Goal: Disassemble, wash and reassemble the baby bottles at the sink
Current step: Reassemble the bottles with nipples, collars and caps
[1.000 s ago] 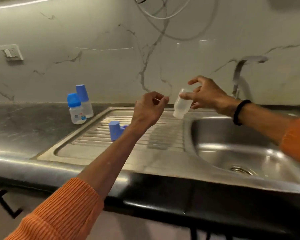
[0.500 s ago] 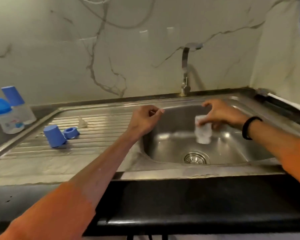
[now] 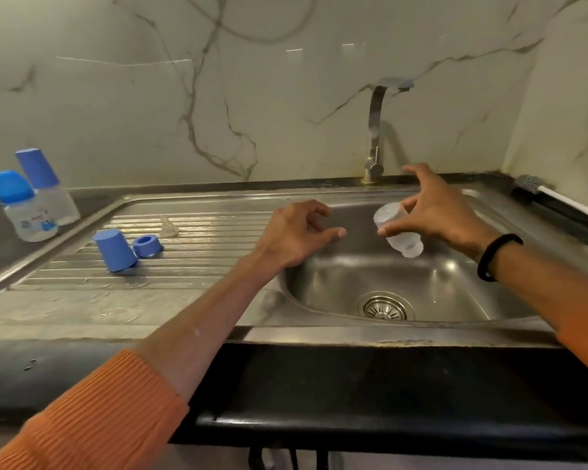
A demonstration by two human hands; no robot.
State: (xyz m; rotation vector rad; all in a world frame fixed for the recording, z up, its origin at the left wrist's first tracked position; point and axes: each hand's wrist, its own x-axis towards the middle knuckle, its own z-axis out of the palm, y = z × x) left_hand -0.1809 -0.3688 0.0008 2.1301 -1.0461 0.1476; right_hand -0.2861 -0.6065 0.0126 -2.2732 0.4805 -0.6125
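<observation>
At the far left, two assembled baby bottles [image 3: 36, 201] with blue caps stand side by side on the dark countertop [image 3: 0, 256]. On the ridged steel drainboard [image 3: 201, 239] lie a blue bottle cap [image 3: 115, 250], mouth down and tilted, a blue screw ring [image 3: 147, 245] touching it on its right, and a clear silicone nipple [image 3: 168, 227] a little behind them. The left hand [image 3: 294, 232] hovers over the basin's left edge, fingers loosely curled, holding nothing. Just right of it, over the sink basin [image 3: 455, 286], the right hand [image 3: 435, 212] grasps an empty clear bottle body [image 3: 396, 230] between thumb and fingers, tilted with its threaded neck pointing down. A steel faucet [image 3: 375, 137] rises behind. A bottle brush [image 3: 530, 184] lies on the right rim.
</observation>
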